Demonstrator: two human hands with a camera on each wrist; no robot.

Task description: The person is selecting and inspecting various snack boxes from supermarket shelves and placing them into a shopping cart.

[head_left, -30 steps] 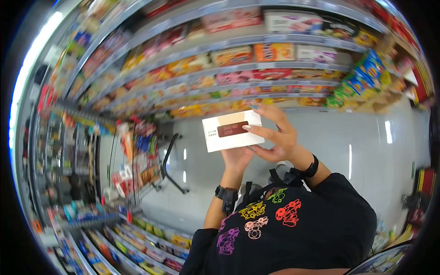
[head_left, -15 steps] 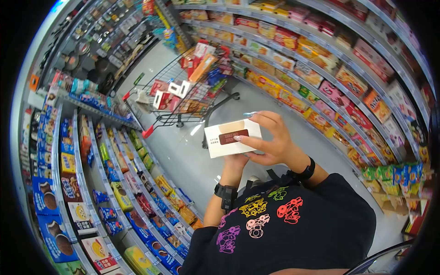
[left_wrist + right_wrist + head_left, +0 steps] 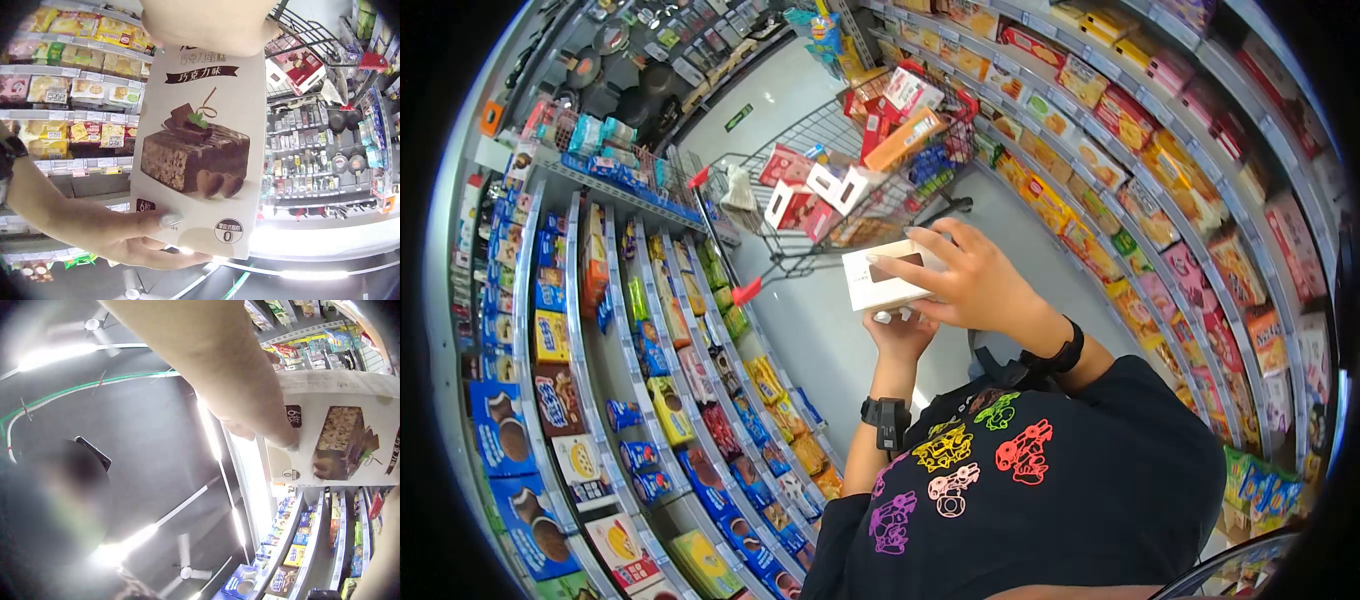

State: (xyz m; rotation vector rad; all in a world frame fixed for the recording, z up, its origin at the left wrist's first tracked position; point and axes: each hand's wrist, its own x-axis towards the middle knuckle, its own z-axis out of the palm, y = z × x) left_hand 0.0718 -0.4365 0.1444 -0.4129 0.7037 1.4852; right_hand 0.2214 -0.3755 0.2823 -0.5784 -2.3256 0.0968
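Observation:
A white chocolate cake box (image 3: 870, 292) is held in front of the chest by both hands. Its front, with a picture of a chocolate cake slice, shows in the left wrist view, where the left hand (image 3: 206, 28) grips one end. From below, in the head view, the left hand (image 3: 900, 337) supports the box, partly hidden by it. The right hand (image 3: 980, 285) spans the opposite end, fingers over the face with the dark brown label and thumb lower down. One right fingertip overlaps the printed front near the bottom corner in the left wrist view.
Beyond the box stands a wire shopping cart (image 3: 747, 291) with several boxes and packs in it, including an orange box (image 3: 903, 140). Shelves of packaged snacks line both sides, with blue cookie boxes (image 3: 505, 430) at left. Pans (image 3: 637, 105) hang at the back.
The head view has swung round toward the cart and the left shelves. The box has tilted, and the right fingers have moved farther across its labelled face. Both hands keep hold.

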